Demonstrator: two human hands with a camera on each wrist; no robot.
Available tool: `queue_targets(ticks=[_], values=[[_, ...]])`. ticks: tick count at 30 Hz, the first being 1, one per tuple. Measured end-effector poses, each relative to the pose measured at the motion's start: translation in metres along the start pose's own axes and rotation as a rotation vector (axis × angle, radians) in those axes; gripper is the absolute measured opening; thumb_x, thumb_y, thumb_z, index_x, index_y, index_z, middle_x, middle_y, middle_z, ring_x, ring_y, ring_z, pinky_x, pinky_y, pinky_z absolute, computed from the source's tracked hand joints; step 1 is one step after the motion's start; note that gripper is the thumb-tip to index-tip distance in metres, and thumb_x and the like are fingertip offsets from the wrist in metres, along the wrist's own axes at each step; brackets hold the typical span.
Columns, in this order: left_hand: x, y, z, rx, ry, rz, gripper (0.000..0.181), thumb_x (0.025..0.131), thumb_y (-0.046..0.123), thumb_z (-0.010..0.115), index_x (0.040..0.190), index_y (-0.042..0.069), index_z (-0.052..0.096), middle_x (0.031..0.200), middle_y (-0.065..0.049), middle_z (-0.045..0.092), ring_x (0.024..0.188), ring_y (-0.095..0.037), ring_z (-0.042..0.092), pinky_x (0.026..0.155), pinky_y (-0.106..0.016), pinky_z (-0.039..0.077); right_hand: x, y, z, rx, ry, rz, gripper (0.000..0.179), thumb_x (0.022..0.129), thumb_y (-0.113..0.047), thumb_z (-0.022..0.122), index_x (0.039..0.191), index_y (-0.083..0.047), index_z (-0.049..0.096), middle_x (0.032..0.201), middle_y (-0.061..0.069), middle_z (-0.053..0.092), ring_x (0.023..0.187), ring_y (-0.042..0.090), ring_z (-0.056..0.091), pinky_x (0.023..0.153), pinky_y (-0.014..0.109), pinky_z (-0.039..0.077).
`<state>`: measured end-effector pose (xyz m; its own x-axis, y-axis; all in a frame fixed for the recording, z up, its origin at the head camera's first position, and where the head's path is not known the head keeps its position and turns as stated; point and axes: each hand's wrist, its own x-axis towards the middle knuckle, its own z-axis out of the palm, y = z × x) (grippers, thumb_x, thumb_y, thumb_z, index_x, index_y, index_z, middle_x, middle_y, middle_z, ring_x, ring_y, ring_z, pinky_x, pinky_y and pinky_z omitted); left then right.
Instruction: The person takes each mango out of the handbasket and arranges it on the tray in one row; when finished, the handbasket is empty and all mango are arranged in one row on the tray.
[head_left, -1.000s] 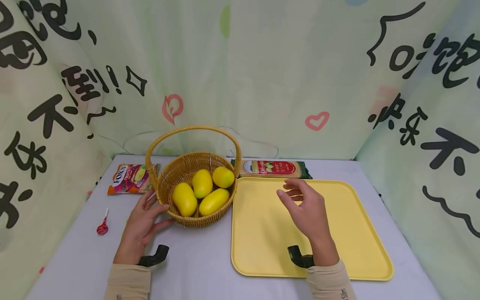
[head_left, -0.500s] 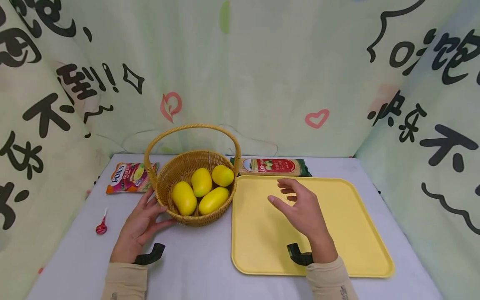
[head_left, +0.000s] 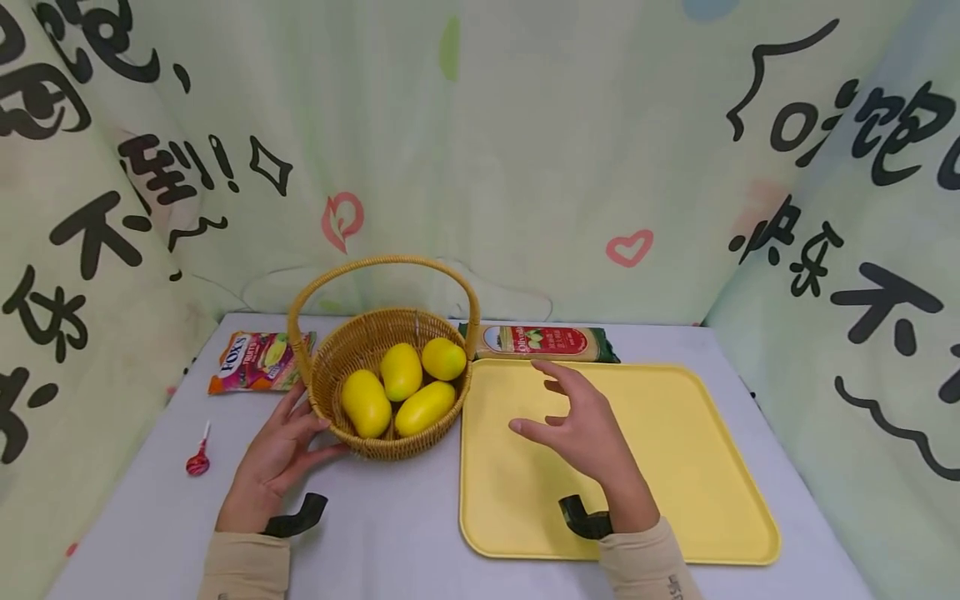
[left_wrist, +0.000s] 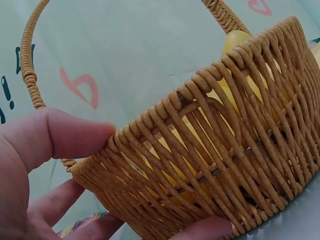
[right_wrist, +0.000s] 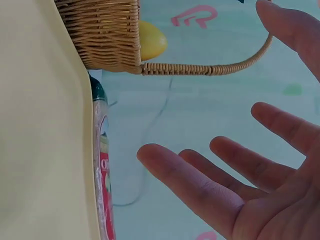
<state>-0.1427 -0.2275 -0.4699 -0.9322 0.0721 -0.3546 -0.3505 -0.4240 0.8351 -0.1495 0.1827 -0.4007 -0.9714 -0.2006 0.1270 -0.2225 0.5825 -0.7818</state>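
A round wicker basket (head_left: 390, 450) with a tall arched handle stands at the middle left of the table, with several smooth yellow fruits (head_left: 366, 404) inside. My left hand (head_left: 273, 462) holds the basket's left side. In the left wrist view, one bent finger (left_wrist: 82, 135) presses the rim while other digits lie along the woven wall lower down. Over the yellow tray (head_left: 705, 467), my right hand (head_left: 588, 425) hovers with nothing in it, thumb and fingers spread apart and pointing toward the basket. The right wrist view shows its loose fingers (right_wrist: 195, 190) apart from the basket.
A Fox's candy bag (head_left: 258, 362) lies at the back left, partly behind the basket. Nearer on that side is a red lollipop (head_left: 198, 458). A long noodle-like package (head_left: 543, 342) lies behind the tray. Printed curtains (head_left: 525, 167) enclose the table's back and sides.
My right hand has moved left over the tray toward the basket, its thumb and fingers opening wider. The left hand stays at the basket, and the fruits have not moved.
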Motion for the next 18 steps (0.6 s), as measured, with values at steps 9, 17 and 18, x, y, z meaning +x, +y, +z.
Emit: queue_targets(ticks=[9,17,18], values=[[-0.001,0.004,0.001,0.01,0.028,-0.009,0.089,0.105,-0.001,0.051,0.168,0.049,0.011,0.18,0.0,0.011,0.16,-0.03,0.029,0.112,-0.064,0.047,0.036,-0.041,0.028,-0.191,-0.072,-0.191,0.072,0.085,-0.029,0.09,0.15,-0.017,0.059,0.153,0.008,0.059,0.138,0.034,0.057,0.105,0.052,0.059],[0.0,0.002,0.0,0.024,0.025,-0.011,0.088,0.105,-0.001,0.05,0.169,0.045,0.01,0.18,-0.001,0.013,0.152,-0.026,0.039,0.11,-0.064,0.049,0.069,-0.067,0.058,-0.391,-0.14,-0.209,0.067,0.087,-0.025,0.088,0.147,-0.015,0.061,0.148,0.013,0.061,0.135,0.035,0.058,0.112,0.049,0.055],[0.0,0.002,0.0,0.025,0.028,-0.014,0.088,0.105,0.0,0.05,0.169,0.045,0.01,0.18,-0.001,0.014,0.151,-0.025,0.04,0.11,-0.063,0.049,0.072,-0.068,0.061,-0.413,-0.146,-0.208,0.067,0.087,-0.024,0.088,0.147,-0.014,0.061,0.148,0.014,0.061,0.135,0.036,0.059,0.111,0.049,0.055]])
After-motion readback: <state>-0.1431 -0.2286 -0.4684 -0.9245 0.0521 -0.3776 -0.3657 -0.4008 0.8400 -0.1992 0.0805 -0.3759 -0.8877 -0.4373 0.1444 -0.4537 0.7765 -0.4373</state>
